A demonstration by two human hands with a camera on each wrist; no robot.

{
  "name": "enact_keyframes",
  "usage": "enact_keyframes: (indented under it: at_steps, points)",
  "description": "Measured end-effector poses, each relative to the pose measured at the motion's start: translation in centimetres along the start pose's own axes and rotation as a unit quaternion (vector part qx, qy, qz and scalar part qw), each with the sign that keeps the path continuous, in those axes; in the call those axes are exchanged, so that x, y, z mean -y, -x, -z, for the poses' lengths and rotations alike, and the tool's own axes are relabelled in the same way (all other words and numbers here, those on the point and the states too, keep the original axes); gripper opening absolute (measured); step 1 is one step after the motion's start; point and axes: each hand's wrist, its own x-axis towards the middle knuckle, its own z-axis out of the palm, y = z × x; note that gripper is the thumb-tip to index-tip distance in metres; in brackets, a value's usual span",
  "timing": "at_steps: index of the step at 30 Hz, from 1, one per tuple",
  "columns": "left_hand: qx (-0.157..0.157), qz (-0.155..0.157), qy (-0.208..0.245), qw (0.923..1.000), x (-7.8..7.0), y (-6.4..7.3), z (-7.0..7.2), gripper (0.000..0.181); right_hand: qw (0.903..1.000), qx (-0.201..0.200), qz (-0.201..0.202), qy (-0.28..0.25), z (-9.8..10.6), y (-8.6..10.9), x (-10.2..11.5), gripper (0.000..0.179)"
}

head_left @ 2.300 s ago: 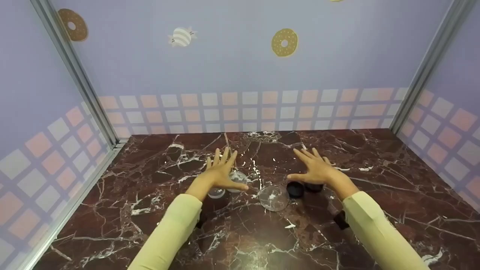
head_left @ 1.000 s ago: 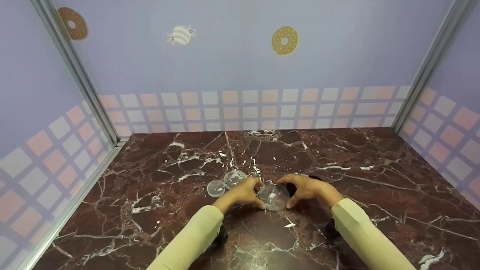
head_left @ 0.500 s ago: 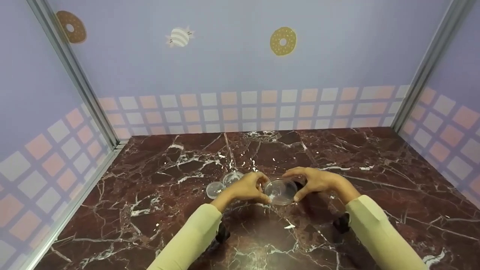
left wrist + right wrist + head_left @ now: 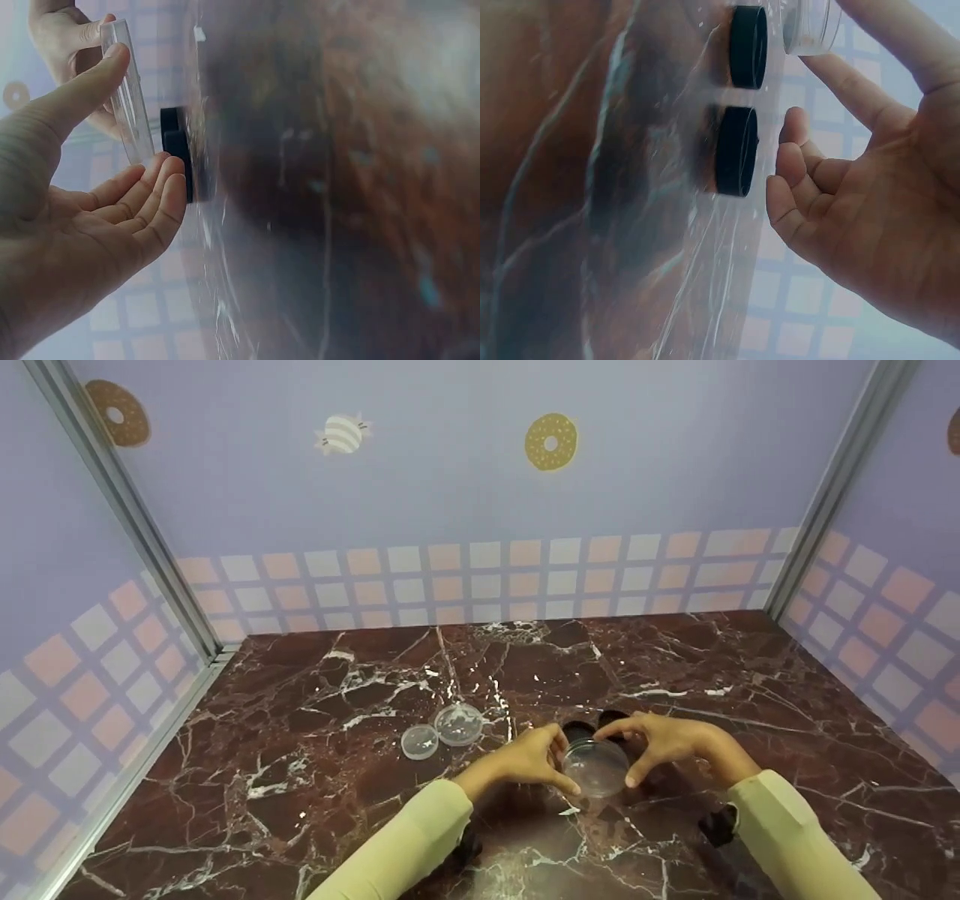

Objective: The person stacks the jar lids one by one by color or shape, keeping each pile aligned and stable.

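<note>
A clear round petri dish [image 4: 597, 772] is raised off the table between my two hands. My left hand [image 4: 529, 759] pinches its left edge, thumb on the near side; in the left wrist view the dish [image 4: 129, 94] shows as a thin see-through disc on edge. Gripping the opposite edge is my right hand [image 4: 667, 741], whose lower fingers [image 4: 786, 161] are curled free of the dish in the right wrist view. Just behind the dish lie two black round lids, one black lid [image 4: 577, 730] partly covered by it and another black lid [image 4: 613, 718] beside the right fingers.
Left of my hands, a larger clear dish [image 4: 459, 724] and a smaller clear dish [image 4: 420, 742] lie side by side. The dark red marble-patterned table [image 4: 315, 780] is bounded by a purple back wall [image 4: 450, 495] and side walls with metal corner posts.
Both hands came in from spread positions above the table and took hold of the clear petri dish. They lifted it and carried it right, towards the black lids. The head view shifted slightly.
</note>
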Motion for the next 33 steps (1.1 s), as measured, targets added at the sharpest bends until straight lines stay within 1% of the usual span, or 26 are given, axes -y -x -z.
enact_keyframes:
  at_steps: [2, 4, 7, 9, 12, 15, 18, 22, 25, 27, 30, 33]
  points:
    - [0.0, 0.0, -0.014, 0.9999, -0.1, -0.2, -0.4, 0.054, 0.9995, 0.013, -0.006, -0.029, -0.1, 0.2, -0.3, 0.078]
    - [0.003, 0.001, -0.027, 0.9996, -0.1, -0.3, -0.7, 0.054, 0.9986, 0.024, -0.018, -0.044, -0.3, 0.3, -0.6, 0.078]
    - [0.004, 0.008, -0.04, 0.9991, 0.0, -0.4, -1.1, 0.053, 0.9972, 0.033, -0.043, -0.052, -0.6, 0.1, -0.8, 0.077]
    - [0.004, 0.015, -0.047, 0.9988, 0.1, -0.3, -1.3, 0.053, 0.9969, 0.036, -0.054, -0.044, -0.8, -0.1, -0.9, 0.076]
    - [-0.001, 0.021, -0.055, 0.9983, 0.0, -0.4, -1.7, 0.053, 0.9962, 0.035, -0.063, -0.048, -1.0, -0.2, -1.1, 0.075]
    - [-0.003, 0.023, -0.062, 0.9978, -0.1, -0.7, -1.9, 0.054, 0.9962, 0.033, -0.059, -0.055, -1.2, 0.0, -1.2, 0.076]
    - [-0.006, 0.024, -0.078, 0.9966, -0.3, -0.9, -2.0, 0.055, 0.9955, 0.025, -0.057, -0.071, -1.4, 0.1, -1.3, 0.078]
    - [-0.012, 0.029, -0.096, 0.9949, -0.3, -1.1, -2.1, 0.056, 0.9955, 0.012, -0.061, -0.071, -1.5, 0.0, -1.3, 0.077]
    - [-0.013, 0.034, -0.093, 0.995, -0.2, -1.2, -2.1, 0.056, 0.9955, 0.007, -0.074, -0.059, -1.5, -0.1, -1.2, 0.076]
    - [-0.012, 0.038, -0.086, 0.9955, -0.1, -1.2, -2.1, 0.057, 0.9945, 0.009, -0.084, -0.062, -1.4, -0.1, -1.1, 0.076]
    - [-0.009, 0.044, -0.068, 0.9967, 0.1, -1.0, -1.9, 0.06, 0.9931, 0.021, -0.09, -0.072, -1.1, 0.1, -1.0, 0.078]
    - [-0.002, 0.045, -0.04, 0.9982, 0.3, -0.7, -1.2, 0.064, 0.9921, 0.028, -0.085, -0.088, -0.6, 0.5, -1.2, 0.079]
